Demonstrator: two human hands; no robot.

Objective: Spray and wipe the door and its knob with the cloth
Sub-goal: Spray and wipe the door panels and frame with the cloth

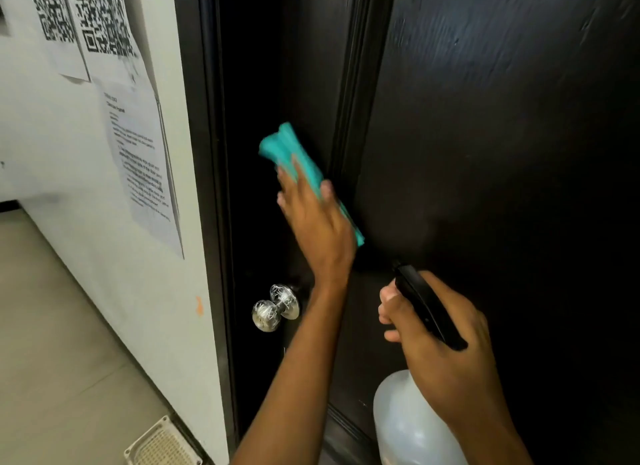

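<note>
- Door (485, 153): we see it dark and glossy, filling the right and middle of the head view, with a raised moulding running down it.
- Our left hand (317, 222) presses the teal cloth (294, 156) flat against the door, above the knob (275, 307); the fingers lie straight and close together over the cloth, thumb on its right edge. The cloth is bunched long, stretching up-left and down-right from under the hand, just left of the moulding.
- The knob is shiny metal, on the door's left edge, below the left wrist and apart from both hands.
- Our right hand (440, 340) grips the spray bottle (412, 426) to the right of the knob; the fingers curl round its black head, nozzle aimed up at the door. Its pale translucent body hangs below the hand.
- Left of the door we see a white wall (86, 256) with taped papers (138, 159), some printed with QR codes, and lower down a floor (52, 360) with a vent (162, 447).
</note>
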